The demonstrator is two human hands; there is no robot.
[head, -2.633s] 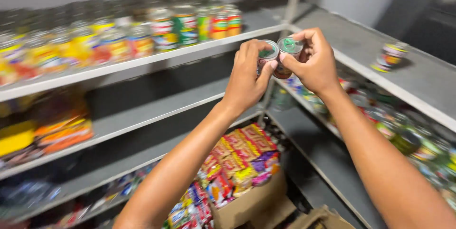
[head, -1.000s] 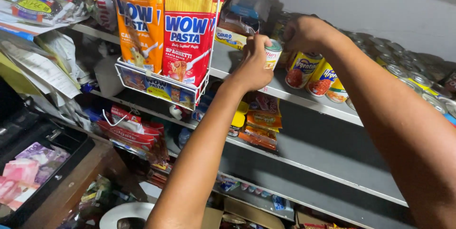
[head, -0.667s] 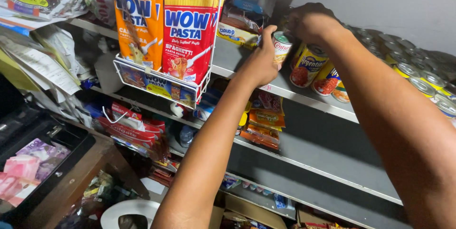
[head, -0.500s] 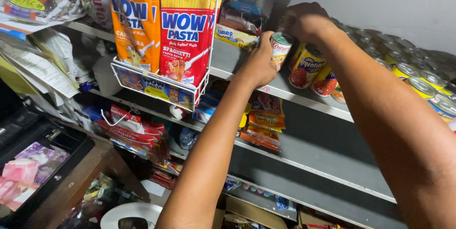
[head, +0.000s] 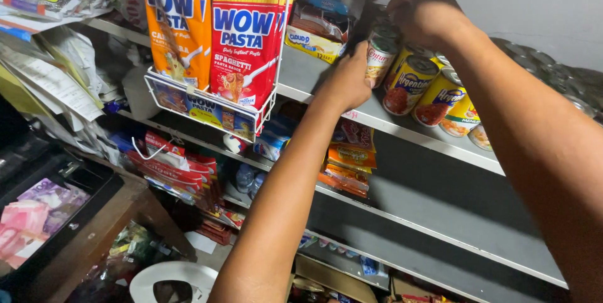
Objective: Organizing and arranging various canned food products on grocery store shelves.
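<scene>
Both my arms reach up to a grey metal shelf (head: 352, 111). My left hand (head: 347, 77) grips the side of a small can with a white, red and green label (head: 379, 59) that stands at the shelf's front. My right hand (head: 424, 11) is closed over the top of that can. Right beside it stand more cans with red and yellow labels (head: 409, 83), in a row that runs off to the right.
A white wire rack (head: 207, 105) hangs left of the cans and holds orange and red pasta packs (head: 242, 33). A flat box (head: 317, 29) lies behind it. Lower shelves carry sachets and packets (head: 347, 161). A drawer with pink and purple notes (head: 34, 209) sits at lower left.
My view swung from a shelf corner on the right to this shelf by the pasta rack. Since a second ago both hands have edged right and up, staying on the small can.
</scene>
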